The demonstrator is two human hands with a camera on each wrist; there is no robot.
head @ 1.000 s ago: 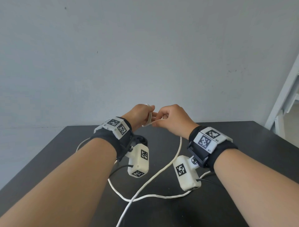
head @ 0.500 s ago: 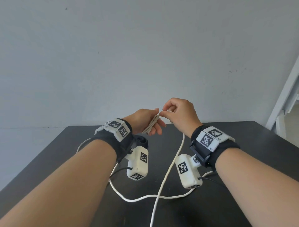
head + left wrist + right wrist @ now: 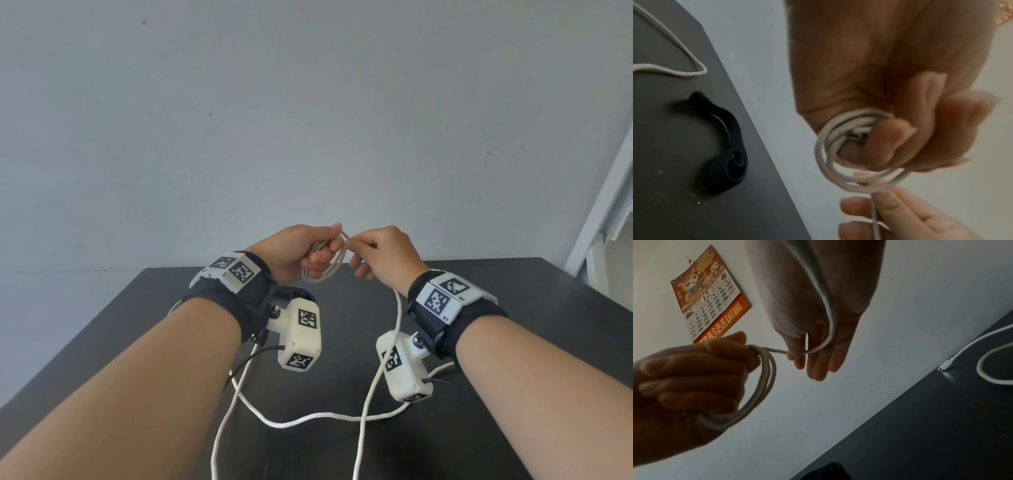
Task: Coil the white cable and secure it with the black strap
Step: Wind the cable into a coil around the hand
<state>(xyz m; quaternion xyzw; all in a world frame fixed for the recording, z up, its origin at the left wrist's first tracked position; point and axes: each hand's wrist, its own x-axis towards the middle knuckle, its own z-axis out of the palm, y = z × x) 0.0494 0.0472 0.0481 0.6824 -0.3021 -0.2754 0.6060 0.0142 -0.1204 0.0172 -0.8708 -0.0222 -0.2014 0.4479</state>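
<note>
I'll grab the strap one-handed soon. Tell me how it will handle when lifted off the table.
The strap is probably floppy: it lies in a loose curve with one end curled over on the table. It looks thin and likely light. Being limp fabric, it should not roll, but may dangle and uncurl when pinched at one end.

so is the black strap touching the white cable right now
Apart. The left wrist view shows the black strap lying alone on the table, bare tabletop between it and the white cable.
</note>
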